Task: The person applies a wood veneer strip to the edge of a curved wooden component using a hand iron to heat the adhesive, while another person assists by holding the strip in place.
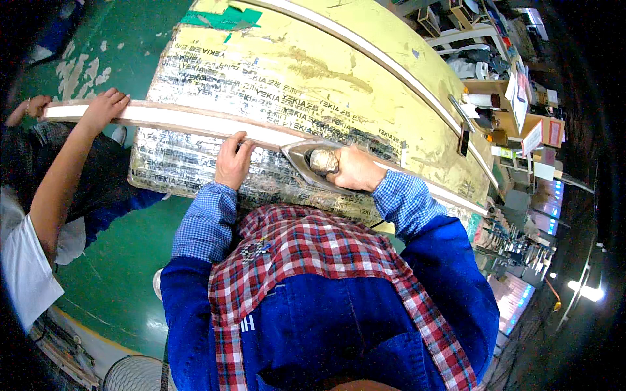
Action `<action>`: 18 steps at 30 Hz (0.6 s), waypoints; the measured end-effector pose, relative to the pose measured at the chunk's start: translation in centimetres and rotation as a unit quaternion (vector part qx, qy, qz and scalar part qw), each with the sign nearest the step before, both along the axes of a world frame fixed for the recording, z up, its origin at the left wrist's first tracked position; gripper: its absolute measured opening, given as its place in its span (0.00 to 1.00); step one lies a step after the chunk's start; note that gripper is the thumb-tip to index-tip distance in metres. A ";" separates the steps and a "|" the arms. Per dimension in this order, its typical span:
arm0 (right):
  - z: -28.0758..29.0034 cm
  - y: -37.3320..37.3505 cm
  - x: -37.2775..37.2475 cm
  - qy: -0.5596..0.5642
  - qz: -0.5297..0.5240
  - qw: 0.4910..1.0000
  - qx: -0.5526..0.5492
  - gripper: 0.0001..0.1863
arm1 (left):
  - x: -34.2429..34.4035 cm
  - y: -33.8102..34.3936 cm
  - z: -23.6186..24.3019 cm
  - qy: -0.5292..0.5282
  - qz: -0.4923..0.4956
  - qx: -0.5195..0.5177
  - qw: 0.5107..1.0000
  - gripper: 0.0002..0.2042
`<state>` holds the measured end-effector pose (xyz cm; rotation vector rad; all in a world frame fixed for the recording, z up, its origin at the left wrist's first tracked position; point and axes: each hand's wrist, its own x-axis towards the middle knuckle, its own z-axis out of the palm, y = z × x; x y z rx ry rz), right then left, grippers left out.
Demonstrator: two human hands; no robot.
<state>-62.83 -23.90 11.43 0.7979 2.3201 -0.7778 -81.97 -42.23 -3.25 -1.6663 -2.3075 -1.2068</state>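
My right hand [358, 168] is wrapped round the handle of a pointed metal iron [301, 159]. The iron's sole rests on a long white strip with brown edges [195, 122], which runs crosswise over the padded board. Farther left, my left hand [233, 161] has its fingers drawn together at the strip's near edge; the thumb side is partly hidden. At the strip's far left part, a co-worker's hand [106, 109] lies over it, and the same person's other hand [32, 107] is at its end.
The large board [274, 45] has a yellow cover and worn silvery wrapping with a green patch [222, 19]. A second pale strip [391, 68] crosses its far side. Shelves and boxes [521, 124] stand to the right. A co-worker is close on my left, above green floor [124, 260].
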 end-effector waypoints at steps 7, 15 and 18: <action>1.4 0.2 7.6 0.101 -0.082 0.991 0.005 0.16 | 2.7 3.9 2.2 0.089 -0.171 -0.115 0.974 0.21; 3.4 -0.3 11.8 0.200 -0.254 0.942 0.091 0.15 | 4.3 5.5 -1.2 0.133 -0.243 -0.118 0.953 0.20; 4.0 -0.3 10.8 0.213 -0.266 0.934 0.110 0.15 | 5.0 5.2 -0.5 0.167 -0.244 -0.135 0.946 0.20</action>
